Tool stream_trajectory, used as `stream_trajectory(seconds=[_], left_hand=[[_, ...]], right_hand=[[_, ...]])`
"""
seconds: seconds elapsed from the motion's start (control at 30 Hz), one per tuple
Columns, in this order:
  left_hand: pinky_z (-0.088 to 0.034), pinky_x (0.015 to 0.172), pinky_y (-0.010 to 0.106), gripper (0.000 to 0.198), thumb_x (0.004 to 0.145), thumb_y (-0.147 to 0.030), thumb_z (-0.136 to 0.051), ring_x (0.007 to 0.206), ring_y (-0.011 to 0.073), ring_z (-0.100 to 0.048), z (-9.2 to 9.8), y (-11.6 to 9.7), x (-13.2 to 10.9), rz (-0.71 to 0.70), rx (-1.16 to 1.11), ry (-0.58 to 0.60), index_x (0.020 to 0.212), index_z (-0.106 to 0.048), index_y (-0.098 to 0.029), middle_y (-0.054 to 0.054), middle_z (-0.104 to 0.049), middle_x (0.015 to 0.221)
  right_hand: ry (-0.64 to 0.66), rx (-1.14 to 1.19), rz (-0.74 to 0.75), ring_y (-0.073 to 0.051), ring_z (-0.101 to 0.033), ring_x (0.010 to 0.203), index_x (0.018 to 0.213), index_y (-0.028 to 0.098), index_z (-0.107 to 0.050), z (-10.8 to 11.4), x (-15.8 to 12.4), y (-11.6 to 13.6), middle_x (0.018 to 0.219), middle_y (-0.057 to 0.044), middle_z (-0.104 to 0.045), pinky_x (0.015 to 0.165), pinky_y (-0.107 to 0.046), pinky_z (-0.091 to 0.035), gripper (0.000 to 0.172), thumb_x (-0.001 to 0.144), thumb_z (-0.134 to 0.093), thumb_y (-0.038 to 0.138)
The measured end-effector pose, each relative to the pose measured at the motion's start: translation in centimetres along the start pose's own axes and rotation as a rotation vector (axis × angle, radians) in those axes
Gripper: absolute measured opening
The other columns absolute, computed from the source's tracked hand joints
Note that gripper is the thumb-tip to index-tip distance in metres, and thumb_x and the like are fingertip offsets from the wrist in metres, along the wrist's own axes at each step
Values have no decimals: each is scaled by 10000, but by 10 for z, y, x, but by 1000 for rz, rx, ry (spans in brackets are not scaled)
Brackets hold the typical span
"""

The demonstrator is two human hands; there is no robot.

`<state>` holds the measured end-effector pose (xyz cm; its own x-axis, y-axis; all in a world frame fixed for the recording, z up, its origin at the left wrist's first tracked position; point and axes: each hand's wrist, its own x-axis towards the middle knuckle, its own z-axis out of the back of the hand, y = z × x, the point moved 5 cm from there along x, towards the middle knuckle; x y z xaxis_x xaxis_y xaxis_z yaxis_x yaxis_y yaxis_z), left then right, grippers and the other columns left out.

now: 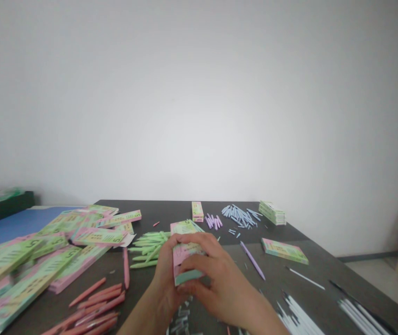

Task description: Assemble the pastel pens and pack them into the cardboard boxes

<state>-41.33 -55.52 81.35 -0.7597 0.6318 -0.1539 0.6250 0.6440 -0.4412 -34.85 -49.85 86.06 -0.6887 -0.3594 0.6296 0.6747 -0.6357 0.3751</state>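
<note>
Loose cartons point(7, 284) lie heaped at your left on the dark table point(138, 286), red pens point(100, 309) beside them and green pens point(150, 246) fanned just short of your hands. Your left hand point(164, 267) clasps the left side of the box point(185, 253), thumb side against its edge; the far fingers are hidden, so their exact curl does not show. The box is held at center, above the table, its pale green end toward you. It looks like thin printed card: probably light, fairly stiff along its edges, easily dented on the broad face and a little slick. The long side edges look the safest hold, with light pressure near the end. Your right hand point(223, 274) grips from the right, fingers bent across the pink face, thumb low by the near end. Farther right lie a purple pen point(253, 260), a flat carton point(284, 251) and white sticks point(300, 311).
</note>
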Motion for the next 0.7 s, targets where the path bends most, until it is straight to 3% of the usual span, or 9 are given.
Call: stream_trajectory(seconds=[0.13,0.27,0.43,0.5,0.6,0.7], left_hand=[[-424,455,222,168,747,-171,-450,461,125,-539,-2,1,-1,34,-7,79,602,-528,-138,4,-551,513],[-412,417,216,182,735,-207,-485,402,114,-508,6,1,3,83,-16,83,562,-486,-150,-5,-515,472],[-366,354,183,185,725,-244,-491,382,105,-504,5,3,4,204,-41,154,578,-494,-131,4,-507,481],[-332,321,171,202,736,-255,-486,359,100,-490,5,2,4,228,-36,164,578,-497,-128,-1,-496,465],[-400,376,197,198,747,-249,-480,416,128,-541,8,-3,5,176,1,126,610,-530,-114,34,-548,502],[-440,428,208,182,750,-242,-484,467,135,-568,10,-8,6,107,15,116,699,-576,-94,58,-609,574]], right_hand=[[-40,29,28,-157,-445,1163,926,278,-650,0,0,-1,1238,15,-528,988,-339,-352,260,755,-623,84],[-169,102,75,-147,-535,1035,1051,278,-605,-3,-1,-5,1075,-7,-611,899,-298,-429,291,797,-600,137],[-322,84,225,-148,-582,901,1012,260,-632,-5,-3,-7,975,-24,-639,787,-277,-480,240,777,-663,221],[-302,18,265,-158,-568,900,1030,256,-629,-6,-3,-6,967,-30,-639,793,-297,-475,252,782,-660,224],[-243,-75,246,-177,-532,921,1074,257,-609,-6,-4,-5,992,-42,-609,785,-330,-470,283,799,-636,198],[-327,-146,181,-180,-515,842,1041,243,-610,-2,-6,-5,902,-47,-567,690,-319,-471,261,787,-640,192]])
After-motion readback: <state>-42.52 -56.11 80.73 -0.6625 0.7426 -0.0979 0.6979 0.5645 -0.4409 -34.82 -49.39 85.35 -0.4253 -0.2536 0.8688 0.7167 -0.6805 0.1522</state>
